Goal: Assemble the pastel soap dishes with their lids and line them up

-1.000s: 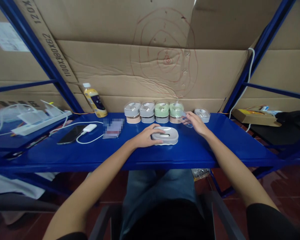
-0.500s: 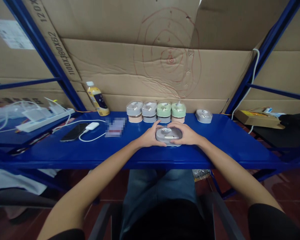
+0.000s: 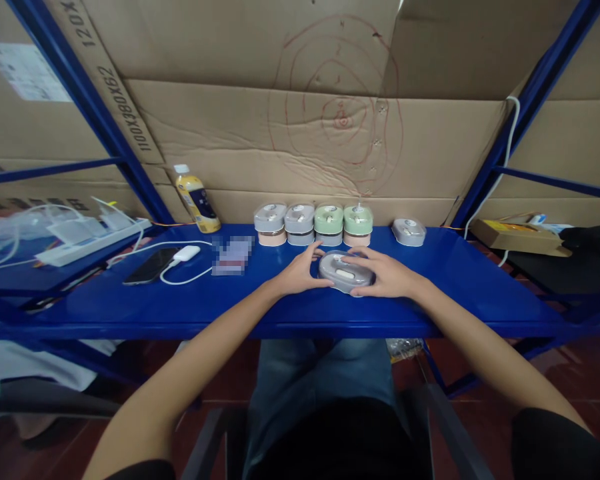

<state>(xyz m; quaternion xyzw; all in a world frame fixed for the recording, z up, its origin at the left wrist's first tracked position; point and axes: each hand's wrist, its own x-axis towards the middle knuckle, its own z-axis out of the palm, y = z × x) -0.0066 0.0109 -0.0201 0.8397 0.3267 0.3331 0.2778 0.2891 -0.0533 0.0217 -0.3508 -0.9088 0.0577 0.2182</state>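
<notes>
A grey lidded box [image 3: 347, 271] with a clear cover, a round label and a light latch sits near the front of the blue table, turned at a slant. My right hand [image 3: 387, 275] grips it from the right, thumb at the front and fingers over the back. At its left end my left hand [image 3: 301, 272] is curved and open, a gap between palm and box; its thumb tip reaches the front left edge. Behind stand stacked boxes, including a grey-topped box [image 3: 270, 218] and a green-topped box [image 3: 359, 219]. Another grey box [image 3: 409, 232] sits alone at the back right.
On the left are a phone [image 3: 151, 265], a white adapter [image 3: 187, 253] with a cable, a blurred-out packet [image 3: 233, 256] and a yellow bottle [image 3: 199, 203]. A power strip [image 3: 93, 241] lies further left. Blue shelf posts and a cardboard wall [image 3: 220, 133] bound the table.
The grey box has shifted slightly right and turned. My right hand has moved right with it. My left hand has stayed nearly in place, and a gap has opened beside its palm.
</notes>
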